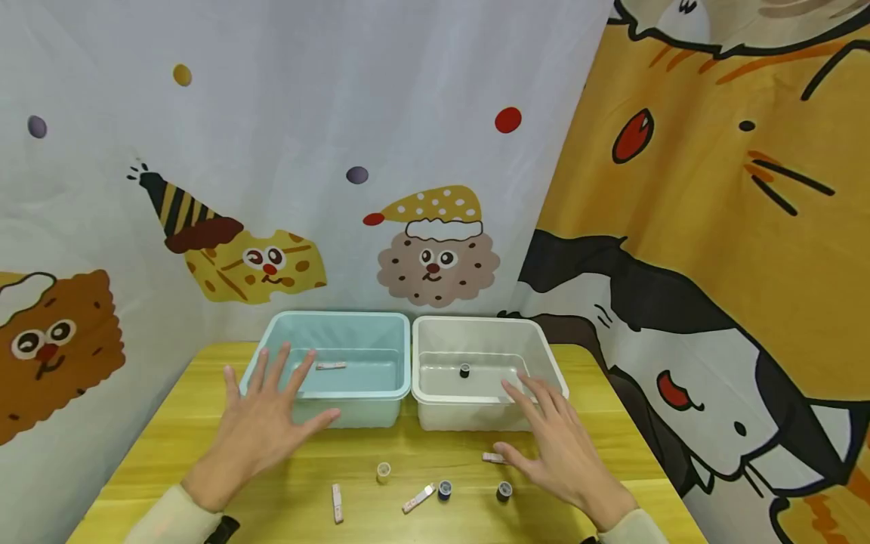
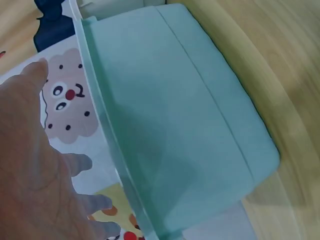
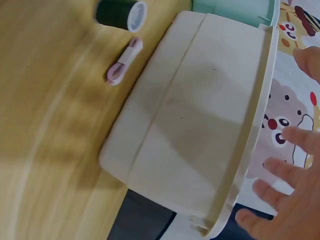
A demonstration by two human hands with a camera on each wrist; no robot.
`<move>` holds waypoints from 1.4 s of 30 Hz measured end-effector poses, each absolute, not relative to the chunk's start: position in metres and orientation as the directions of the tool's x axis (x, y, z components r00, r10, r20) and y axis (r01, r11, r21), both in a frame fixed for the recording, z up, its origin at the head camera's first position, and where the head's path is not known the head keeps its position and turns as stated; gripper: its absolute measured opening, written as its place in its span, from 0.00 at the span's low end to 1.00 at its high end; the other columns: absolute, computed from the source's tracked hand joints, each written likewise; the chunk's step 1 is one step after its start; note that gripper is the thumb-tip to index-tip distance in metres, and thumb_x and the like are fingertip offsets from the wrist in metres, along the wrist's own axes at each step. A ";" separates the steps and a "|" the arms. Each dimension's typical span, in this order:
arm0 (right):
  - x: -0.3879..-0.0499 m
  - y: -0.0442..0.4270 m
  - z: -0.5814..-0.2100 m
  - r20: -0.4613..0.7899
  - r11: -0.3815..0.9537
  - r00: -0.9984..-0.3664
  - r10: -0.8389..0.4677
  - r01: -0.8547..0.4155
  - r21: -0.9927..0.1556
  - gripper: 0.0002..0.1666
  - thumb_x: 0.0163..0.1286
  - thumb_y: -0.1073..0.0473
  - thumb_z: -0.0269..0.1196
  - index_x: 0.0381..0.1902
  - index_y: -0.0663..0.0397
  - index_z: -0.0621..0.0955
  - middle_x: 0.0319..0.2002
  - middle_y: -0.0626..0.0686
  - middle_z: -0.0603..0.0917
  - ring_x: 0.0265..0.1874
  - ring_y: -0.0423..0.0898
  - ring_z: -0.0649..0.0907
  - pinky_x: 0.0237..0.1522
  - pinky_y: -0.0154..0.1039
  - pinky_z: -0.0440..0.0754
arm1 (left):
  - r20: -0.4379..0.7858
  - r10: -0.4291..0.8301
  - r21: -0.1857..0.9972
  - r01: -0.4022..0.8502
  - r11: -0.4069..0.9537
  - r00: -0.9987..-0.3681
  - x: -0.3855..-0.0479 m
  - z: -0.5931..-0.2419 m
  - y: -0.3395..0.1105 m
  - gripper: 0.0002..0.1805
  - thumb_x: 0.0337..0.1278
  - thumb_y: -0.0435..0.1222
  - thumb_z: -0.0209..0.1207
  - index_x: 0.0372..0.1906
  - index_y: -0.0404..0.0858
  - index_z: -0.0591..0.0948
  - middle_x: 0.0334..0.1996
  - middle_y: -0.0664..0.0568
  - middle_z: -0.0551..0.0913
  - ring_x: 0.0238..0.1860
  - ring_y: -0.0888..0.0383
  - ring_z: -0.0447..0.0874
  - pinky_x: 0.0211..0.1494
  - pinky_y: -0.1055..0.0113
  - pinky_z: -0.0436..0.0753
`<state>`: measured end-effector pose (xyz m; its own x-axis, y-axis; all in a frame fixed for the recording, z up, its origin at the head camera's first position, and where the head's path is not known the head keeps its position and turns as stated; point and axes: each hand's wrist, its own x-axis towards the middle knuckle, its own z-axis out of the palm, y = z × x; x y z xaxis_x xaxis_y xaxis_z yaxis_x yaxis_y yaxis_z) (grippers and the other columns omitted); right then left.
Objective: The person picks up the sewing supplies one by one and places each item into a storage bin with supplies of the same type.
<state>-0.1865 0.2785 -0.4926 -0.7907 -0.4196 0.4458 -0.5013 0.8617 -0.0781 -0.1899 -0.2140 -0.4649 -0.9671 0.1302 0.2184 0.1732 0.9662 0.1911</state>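
Note:
My left hand (image 1: 263, 415), fingers spread, hovers by the front left of the blue bin (image 1: 353, 412) and holds nothing. In that bin lies a small pale bundle (image 1: 331, 366). My right hand (image 1: 559, 447) is spread out before the front right of the white bin (image 1: 469, 414), also holding nothing. A dark thread spool (image 1: 465, 370) stands inside the white bin. Partly behind my right thumb is a banded pink cord bundle (image 1: 492, 458), seen closer in the right wrist view beside a dark green thread spool (image 3: 120, 15).
On the wooden table (image 1: 272, 514) lie two more pale bundles (image 1: 337, 503) (image 1: 418, 499). Nearby stand a cream spool (image 1: 384, 473), a navy spool (image 1: 445, 490) and a dark spool (image 1: 504, 492). A cartoon-printed curtain (image 1: 421, 91) hangs behind the bins.

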 end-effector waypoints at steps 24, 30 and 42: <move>-0.163 0.296 -0.514 0.425 0.732 -0.684 -0.593 -0.678 -0.071 0.46 0.72 0.39 0.83 0.84 0.22 0.78 0.74 0.40 0.84 0.67 0.39 0.85 0.64 0.50 0.94 | 0.166 0.030 0.300 0.080 0.950 -0.986 -0.208 -0.484 -0.265 0.59 0.81 0.78 0.52 0.98 0.46 0.55 0.93 0.22 0.52 0.90 0.12 0.47 0.76 -0.01 0.36; -0.163 0.302 -0.521 0.367 0.721 -0.699 -0.614 -0.686 -0.101 0.45 0.70 0.41 0.86 0.81 0.20 0.80 0.72 0.36 0.83 0.66 0.37 0.85 0.64 0.49 0.94 | 0.158 0.032 0.318 0.081 0.945 -0.987 -0.213 -0.486 -0.270 0.58 0.82 0.77 0.51 0.98 0.46 0.54 0.93 0.22 0.51 0.90 0.12 0.48 0.76 -0.02 0.37; -0.167 0.310 -0.537 0.220 0.722 -0.756 -0.616 -0.654 -0.226 0.36 0.76 0.41 0.82 0.78 0.30 0.84 0.71 0.31 0.82 0.63 0.35 0.86 0.65 0.49 0.95 | 0.111 0.030 0.365 0.069 0.929 -0.993 -0.218 -0.487 -0.284 0.59 0.84 0.76 0.49 0.98 0.42 0.51 0.94 0.21 0.48 0.89 0.10 0.46 0.75 -0.01 0.36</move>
<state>-0.1671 0.3100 -0.5370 -0.7564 -0.6160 0.2199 -0.6538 0.7221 -0.2261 -0.2179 -0.2837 -0.4872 -0.9933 0.0303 0.1112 0.0691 0.9286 0.3645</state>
